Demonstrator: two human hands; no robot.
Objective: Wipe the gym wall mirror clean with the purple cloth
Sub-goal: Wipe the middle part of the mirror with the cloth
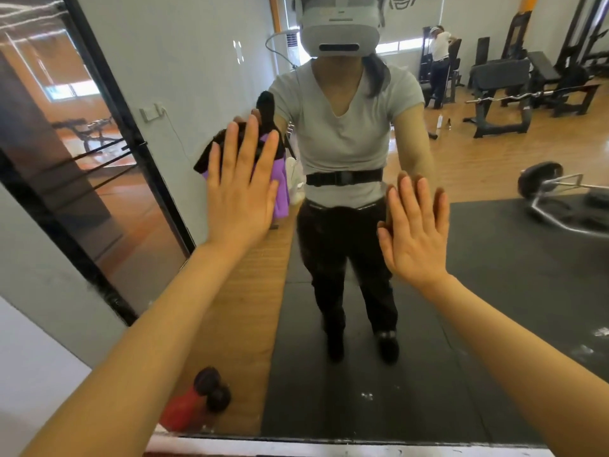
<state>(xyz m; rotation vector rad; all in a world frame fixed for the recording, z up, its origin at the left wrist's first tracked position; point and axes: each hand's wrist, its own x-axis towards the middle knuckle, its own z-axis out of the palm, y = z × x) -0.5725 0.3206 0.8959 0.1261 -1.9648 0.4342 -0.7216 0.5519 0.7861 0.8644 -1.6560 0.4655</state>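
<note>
Grip, left hand [242, 183]: fingers straight and spread, palm flat, pressing the purple cloth [280, 189] against the mirror [494, 291]; no curl round the fabric is visible. Cloth: pinned between palm and glass at the upper left of the pane, purple showing past the right edge of the hand, with a dark band or fold above the fingertips; whether that dark part belongs to the cloth or to its reflection cannot be told. Grip, right hand [417, 232]: fingers straight and close together, holding nothing, laid flat on or just at the glass to the right of the cloth, seemingly as a brace. Progress, judged: wiping is under way but far from finished; white specks and smears [596, 334] remain low on the right of the pane and near its bottom edge, and only the upper left patch is being worked, so the middle, right side and lower band appear left to do. Surface: large wall mirror in a dark frame [99, 278], upright, meeting a pale wall [29, 324] on the left. Room, seen by reflection: wooden floor, black rubber mat [362, 407], a red dumbbell [197, 400] near the base, a barbell [553, 186] on the mat, weight benches [501, 94] at the back, and another person [440, 61] standing far off.
</note>
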